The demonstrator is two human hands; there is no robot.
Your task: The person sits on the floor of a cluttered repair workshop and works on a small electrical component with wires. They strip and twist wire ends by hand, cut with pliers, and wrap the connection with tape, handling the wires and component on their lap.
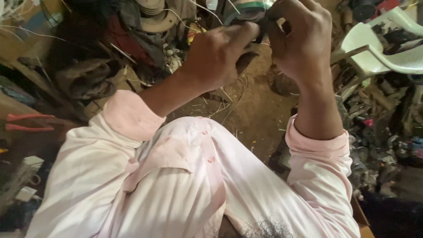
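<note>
At top centre, the left hand [216, 55] and right hand [299, 39] pinch a small dark part [246, 15]; it could slip into the floor clutter [379, 123].

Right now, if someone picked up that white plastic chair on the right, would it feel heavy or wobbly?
Probably light: the white plastic chair looks like thin moulded plastic. It would likely stay stiff, flexing a little at the arms. It seems to rest tilted among the scrap metal parts, so it may catch or tip when pulled free.

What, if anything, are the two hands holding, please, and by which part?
Both the left hand and right hand pinch a small dark part between them; exact grip point hidden.
</note>
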